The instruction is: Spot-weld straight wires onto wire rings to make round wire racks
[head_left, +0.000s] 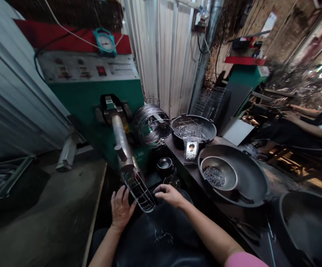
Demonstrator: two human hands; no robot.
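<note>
A wire basket (140, 191), long and narrow with a rounded near end, sits at the lower end of the machine's metal arm (121, 135). My left hand (122, 208) is at its left side with fingers stretched and apart, the thumb close to the wires; whether it touches them is hard to tell. On the right of the basket, my right hand (169, 195) has its thumb and fingers pinched together. Anything between those fingertips is too small to make out. Some thin wire pieces (163, 237) lie on the dark apron (146, 250) over my lap.
The green machine (74, 100) carries a teal-rimmed gauge (105, 41). Beside it hangs a wire coil (152, 124). On the right bench, a metal bowl (231, 174) of small wire pieces sits in a large pan (254, 178); another pan (211, 129) holds wire parts. A co-worker's arm (314, 126) shows far right.
</note>
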